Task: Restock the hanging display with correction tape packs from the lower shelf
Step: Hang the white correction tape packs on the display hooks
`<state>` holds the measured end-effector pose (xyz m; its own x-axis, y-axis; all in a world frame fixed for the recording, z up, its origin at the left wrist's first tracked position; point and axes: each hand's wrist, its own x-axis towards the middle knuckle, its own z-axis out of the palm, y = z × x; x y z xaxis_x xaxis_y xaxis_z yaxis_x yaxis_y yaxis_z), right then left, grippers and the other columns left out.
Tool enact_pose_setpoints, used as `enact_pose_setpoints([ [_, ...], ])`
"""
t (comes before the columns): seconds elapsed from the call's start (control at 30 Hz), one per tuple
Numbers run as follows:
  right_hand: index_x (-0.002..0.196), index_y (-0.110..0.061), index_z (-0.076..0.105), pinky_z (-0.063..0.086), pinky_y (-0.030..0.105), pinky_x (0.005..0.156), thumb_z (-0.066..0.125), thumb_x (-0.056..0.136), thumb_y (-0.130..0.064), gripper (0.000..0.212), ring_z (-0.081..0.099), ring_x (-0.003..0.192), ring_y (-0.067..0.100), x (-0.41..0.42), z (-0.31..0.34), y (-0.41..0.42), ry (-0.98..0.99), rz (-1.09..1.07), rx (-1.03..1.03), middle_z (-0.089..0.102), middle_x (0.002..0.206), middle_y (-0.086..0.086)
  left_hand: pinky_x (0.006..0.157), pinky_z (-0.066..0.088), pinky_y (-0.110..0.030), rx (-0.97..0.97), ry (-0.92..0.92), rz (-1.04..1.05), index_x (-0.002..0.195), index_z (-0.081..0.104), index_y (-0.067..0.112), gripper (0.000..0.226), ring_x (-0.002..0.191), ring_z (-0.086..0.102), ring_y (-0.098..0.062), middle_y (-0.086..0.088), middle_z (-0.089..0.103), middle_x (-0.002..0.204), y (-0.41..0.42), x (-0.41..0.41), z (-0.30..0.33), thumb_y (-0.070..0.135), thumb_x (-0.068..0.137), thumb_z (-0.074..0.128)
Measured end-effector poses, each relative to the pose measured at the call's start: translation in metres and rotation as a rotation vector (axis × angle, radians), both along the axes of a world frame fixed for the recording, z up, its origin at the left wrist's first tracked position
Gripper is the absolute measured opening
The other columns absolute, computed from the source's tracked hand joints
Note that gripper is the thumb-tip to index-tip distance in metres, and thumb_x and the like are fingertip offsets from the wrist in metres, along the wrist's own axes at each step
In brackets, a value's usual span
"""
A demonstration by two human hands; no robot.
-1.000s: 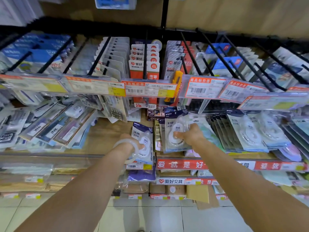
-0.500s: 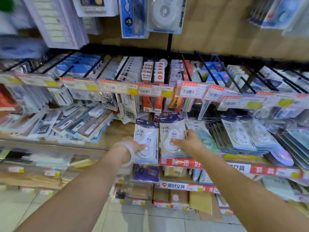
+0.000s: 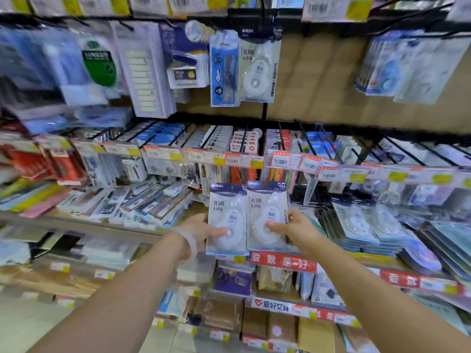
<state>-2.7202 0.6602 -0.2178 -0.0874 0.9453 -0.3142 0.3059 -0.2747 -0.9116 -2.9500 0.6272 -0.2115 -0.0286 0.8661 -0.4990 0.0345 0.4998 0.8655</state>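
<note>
My left hand (image 3: pixel 201 230) grips one correction tape pack (image 3: pixel 226 212) by its lower left side, thumb across the front. My right hand (image 3: pixel 293 229) grips a second identical pack (image 3: pixel 265 210), held upright beside the first. Both packs have a dark blue header and a white tape dispenser under clear plastic. They are raised in front of the lower shelf (image 3: pixel 283 262). A matching pack (image 3: pixel 258 70) hangs on the upper peg display, high above my hands. More of these packs (image 3: pixel 354 220) stand in rows on the lower shelf to the right.
A row of black pegs with orange price tags (image 3: pixel 244 159) juts out between my hands and the upper display. Pens and stationery packs (image 3: pixel 142 202) lie on the shelf to the left. Cardboard boxes (image 3: pixel 277 327) fill the bottom shelves. Bare wooden backboard (image 3: pixel 318 77) shows right of the hanging pack.
Both hands have lifted the two packs off the lower shelf and brought them side by side. My view has tilted upward, bringing the upper hanging display into sight.
</note>
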Motion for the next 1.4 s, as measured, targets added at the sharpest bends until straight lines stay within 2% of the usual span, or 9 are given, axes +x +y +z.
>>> enact_pose_setpoints([
  [0.13,0.105,-0.010,0.049,0.045,0.039,0.065,0.080,0.074,-0.022,0.045,0.058,0.080,0.027,-0.003,0.015,-0.003,0.073,0.012,0.047,0.064,0.107,0.027,0.099,0.046,-0.047,0.076,-0.022,0.007,0.124,0.055,0.003,0.048,0.108,0.062,-0.030,-0.015,0.065,0.118,-0.011,0.000,0.022,-0.001,0.079,0.070],
  [0.27,0.110,-0.009,0.050,0.054,0.051,0.079,0.080,0.073,-0.021,0.050,0.066,0.088,0.032,-0.003,0.042,-0.002,0.082,0.049,0.148,0.066,0.106,0.014,0.100,0.046,-0.044,0.169,-0.036,0.040,0.124,0.051,0.002,0.047,0.108,0.062,-0.028,-0.015,0.063,0.120,-0.007,-0.002,0.044,-0.002,0.080,0.068],
  [0.43,0.114,-0.014,0.050,0.054,0.038,0.070,0.078,0.076,-0.021,0.047,0.067,0.094,0.026,-0.004,0.076,0.008,0.113,0.049,0.235,0.067,0.109,0.008,0.075,0.051,-0.029,0.296,-0.106,0.046,0.122,0.050,0.005,0.042,0.090,0.064,-0.019,-0.012,0.064,0.114,0.005,0.000,0.074,-0.008,0.083,0.061],
  [0.53,0.114,-0.012,0.049,0.056,0.043,0.077,0.077,0.077,-0.018,0.046,0.067,0.094,0.028,-0.007,0.099,0.015,0.149,0.028,0.299,0.065,0.110,0.010,0.081,0.052,-0.035,0.353,-0.140,0.068,0.120,0.052,0.005,0.040,0.093,0.064,-0.025,-0.012,0.066,0.108,0.016,0.000,0.094,-0.008,0.084,0.060],
  [0.8,0.108,-0.015,0.046,0.045,0.022,0.057,0.073,0.081,-0.020,0.039,0.062,0.080,0.013,-0.012,0.155,0.041,0.159,0.006,0.450,0.062,0.103,0.004,0.096,0.047,-0.045,0.489,-0.171,0.120,0.118,0.051,0.002,0.039,0.101,0.062,-0.032,-0.016,0.065,0.110,0.046,0.002,0.148,-0.008,0.082,0.062],
  [0.9,0.107,-0.015,0.045,0.041,0.019,0.051,0.072,0.083,-0.021,0.037,0.057,0.070,0.009,-0.017,0.174,0.052,0.158,0.015,0.501,0.060,0.093,0.000,0.087,0.052,-0.042,0.538,-0.169,0.133,0.111,0.054,0.003,0.030,0.095,0.064,-0.031,-0.015,0.066,0.107,0.059,-0.003,0.162,-0.006,0.083,0.062],
  [1.13,0.100,-0.021,0.044,0.055,0.039,0.084,0.074,0.079,-0.022,0.036,0.063,0.096,0.021,-0.041,0.203,0.080,0.150,0.014,0.571,0.061,0.107,0.006,0.090,0.048,-0.043,0.628,-0.198,0.196,0.106,0.054,0.004,0.027,0.093,0.063,-0.030,-0.016,0.065,0.105,0.079,-0.019,0.186,-0.008,0.083,0.062],
  [1.3,0.108,-0.015,0.044,0.052,0.028,0.064,0.075,0.079,-0.021,0.044,0.061,0.091,0.019,-0.053,0.217,0.096,0.107,0.004,0.605,0.059,0.102,0.003,0.090,0.049,-0.047,0.632,-0.235,0.216,0.099,0.056,0.004,0.022,0.084,0.064,-0.028,-0.013,0.068,0.093,0.092,-0.029,0.193,-0.009,0.082,0.062],
  [1.4,0.112,-0.015,0.043,0.055,0.034,0.075,0.073,0.080,-0.023,0.044,0.062,0.095,0.020,-0.057,0.219,0.105,0.092,0.003,0.611,0.060,0.104,0.002,0.089,0.050,-0.047,0.638,-0.235,0.245,0.091,0.056,0.006,0.022,0.081,0.064,-0.027,-0.011,0.068,0.086,0.099,-0.033,0.195,-0.013,0.080,0.061],
])
